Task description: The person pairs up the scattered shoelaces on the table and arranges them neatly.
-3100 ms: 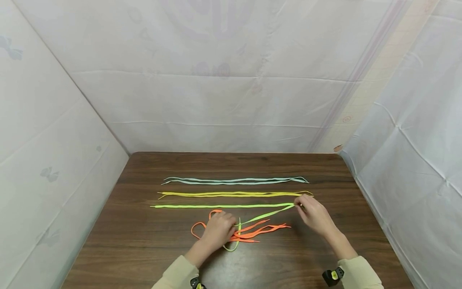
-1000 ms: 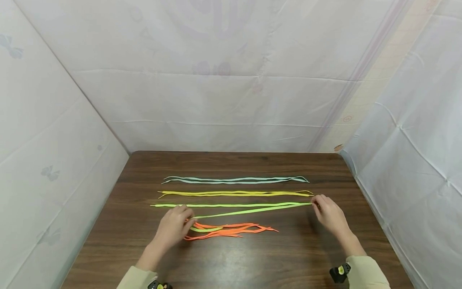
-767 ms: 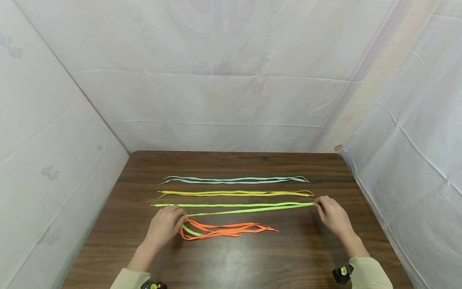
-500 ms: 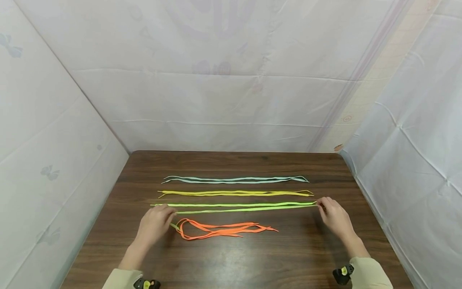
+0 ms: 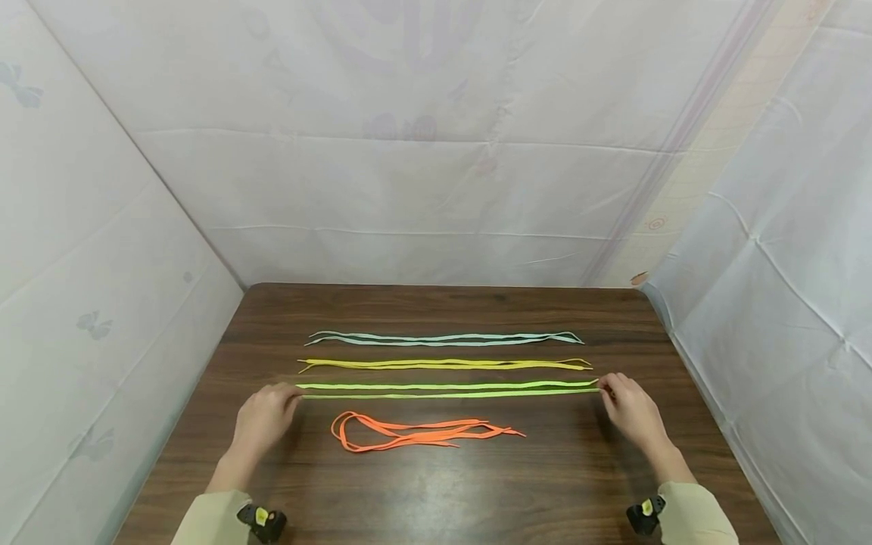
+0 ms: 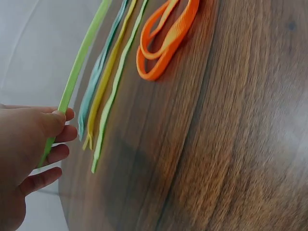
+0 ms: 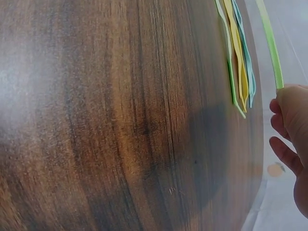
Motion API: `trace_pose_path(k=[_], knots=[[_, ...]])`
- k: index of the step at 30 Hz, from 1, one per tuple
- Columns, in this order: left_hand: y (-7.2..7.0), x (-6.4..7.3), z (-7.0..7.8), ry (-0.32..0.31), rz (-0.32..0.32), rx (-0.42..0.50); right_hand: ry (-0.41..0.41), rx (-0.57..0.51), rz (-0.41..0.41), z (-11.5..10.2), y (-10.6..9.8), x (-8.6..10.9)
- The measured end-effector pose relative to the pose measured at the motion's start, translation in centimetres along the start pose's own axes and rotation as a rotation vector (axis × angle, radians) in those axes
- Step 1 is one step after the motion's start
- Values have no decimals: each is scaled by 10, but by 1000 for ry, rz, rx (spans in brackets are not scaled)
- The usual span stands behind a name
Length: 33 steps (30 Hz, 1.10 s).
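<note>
A lime-green shoelace is stretched straight between both hands, raised off the table. My left hand pinches its left end; in the left wrist view, thumb and index finger grip this lace and its tail hangs behind the fingers. The other end is pinched by my right hand, as the right wrist view shows with the lace rising from the fingertips. Just beyond it, a second lime-green shoelace lies flat on the table. Nearer the person, orange shoelaces lie looped at the left with loose ends at right.
Yellow shoelaces and pale-blue shoelaces lie in straight rows farther back on the brown wooden table. White cloth walls enclose the back and both sides.
My left hand has moved left, drawing the green shoelace off the orange ones and pulling it straight. The right hand has shifted right, keeping its pinch. The orange shoelaces were dragged a little, then stayed put.
</note>
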<state>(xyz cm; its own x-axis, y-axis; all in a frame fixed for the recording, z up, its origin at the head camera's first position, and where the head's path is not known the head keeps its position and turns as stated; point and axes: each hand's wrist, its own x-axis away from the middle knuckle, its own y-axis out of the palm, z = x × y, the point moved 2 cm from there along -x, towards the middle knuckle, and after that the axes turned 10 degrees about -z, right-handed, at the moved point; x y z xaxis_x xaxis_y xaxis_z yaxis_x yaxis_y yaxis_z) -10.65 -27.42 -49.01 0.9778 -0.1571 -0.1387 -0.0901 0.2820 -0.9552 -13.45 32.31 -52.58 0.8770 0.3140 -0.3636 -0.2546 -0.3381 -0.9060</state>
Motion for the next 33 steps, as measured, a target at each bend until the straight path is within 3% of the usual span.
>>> trace_pose_path(k=[10, 25, 33], knots=[[12, -7, -21, -80, -66, 24, 50, -29, -62, 6, 9, -1], [24, -21, -37, -265, -143, 67, 210, -54, -218, 10, 25, -12], [29, -24, -39, -327, -156, 91, 255, -61, -222, 10, 31, -15]])
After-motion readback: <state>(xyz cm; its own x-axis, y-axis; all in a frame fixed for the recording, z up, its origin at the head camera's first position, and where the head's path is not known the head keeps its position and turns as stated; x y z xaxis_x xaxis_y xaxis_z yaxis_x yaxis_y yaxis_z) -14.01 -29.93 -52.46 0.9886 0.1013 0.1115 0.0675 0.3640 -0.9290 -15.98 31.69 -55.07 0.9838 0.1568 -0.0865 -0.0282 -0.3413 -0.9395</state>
